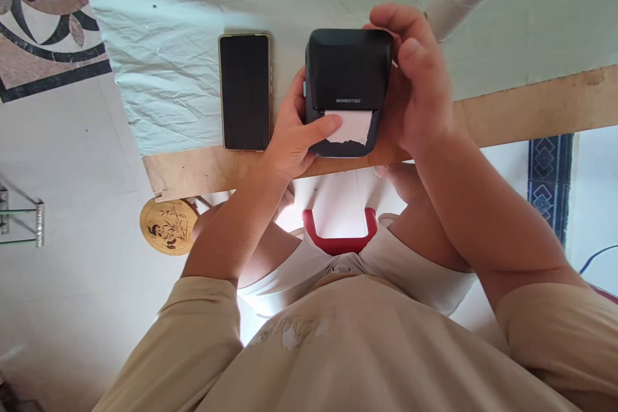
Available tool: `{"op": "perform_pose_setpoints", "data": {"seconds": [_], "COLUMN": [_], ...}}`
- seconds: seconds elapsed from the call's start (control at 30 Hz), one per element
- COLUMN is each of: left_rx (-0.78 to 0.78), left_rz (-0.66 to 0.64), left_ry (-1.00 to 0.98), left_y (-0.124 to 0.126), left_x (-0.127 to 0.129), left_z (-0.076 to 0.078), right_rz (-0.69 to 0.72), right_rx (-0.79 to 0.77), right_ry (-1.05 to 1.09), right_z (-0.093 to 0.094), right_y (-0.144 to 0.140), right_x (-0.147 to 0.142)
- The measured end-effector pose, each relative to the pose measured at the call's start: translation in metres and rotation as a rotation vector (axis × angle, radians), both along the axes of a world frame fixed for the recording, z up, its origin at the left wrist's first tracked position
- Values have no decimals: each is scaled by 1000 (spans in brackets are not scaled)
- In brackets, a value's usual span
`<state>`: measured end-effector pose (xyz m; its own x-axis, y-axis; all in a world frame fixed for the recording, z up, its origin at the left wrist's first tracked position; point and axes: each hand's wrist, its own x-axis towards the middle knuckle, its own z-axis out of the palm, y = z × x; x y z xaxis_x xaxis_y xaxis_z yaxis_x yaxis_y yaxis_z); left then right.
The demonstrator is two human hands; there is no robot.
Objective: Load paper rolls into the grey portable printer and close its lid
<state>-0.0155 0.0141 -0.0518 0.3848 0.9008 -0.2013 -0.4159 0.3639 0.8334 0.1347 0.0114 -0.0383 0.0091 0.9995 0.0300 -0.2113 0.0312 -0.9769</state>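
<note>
A small black plastic label printer (pixel 348 87) with rounded corners sits at the near edge of the table, and the person has both hands on it. The left hand (pixel 290 132) clasps its left side, fingers wrapped behind and the thumb laid across the front, its tip resting on the strip of white paper (pixel 352 127) that sticks out of the slot; the strip's near edge looks ragged, as if torn. That thumb seems placed to pin or feel the paper while the body is steadied. The right hand (pixel 418 84) cups the printer's right side and far corner, fingers curled over the top, so the little machine is braced from both sides and cannot slide on the cloth.

Just left of the printer, near but not touching it, a dark-screened smartphone with a gold-coloured frame (pixel 245 91) lies flat, screen up. Farther off to the right, beyond the right hand, a white paper roll with a hollow core (pixel 458 0) lies on its side. All of this rests on a pale green wrinkled tablecloth (pixel 168 45) that stops short of the near edge, leaving bare wooden tabletop (pixel 531 103). Below the table, a round wooden stool top painted with pandas (pixel 168 225) stands on the floor at the left.
</note>
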Motion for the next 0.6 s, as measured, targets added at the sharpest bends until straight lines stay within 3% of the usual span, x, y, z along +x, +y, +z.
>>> {"op": "perform_pose_setpoints", "data": {"seconds": [0.23, 0.6], "left_rx": [26, -84], "left_rz": [17, -11], "left_ry": [-45, -75], "left_y": [-3, -3], "left_x": [2, 0], "left_z": [4, 6], "right_rz": [205, 154], "right_rx": [46, 9], "right_ry": [-40, -211], "right_z": [-3, -6], "right_y": [-5, -7], "right_x": [-1, 3]}}
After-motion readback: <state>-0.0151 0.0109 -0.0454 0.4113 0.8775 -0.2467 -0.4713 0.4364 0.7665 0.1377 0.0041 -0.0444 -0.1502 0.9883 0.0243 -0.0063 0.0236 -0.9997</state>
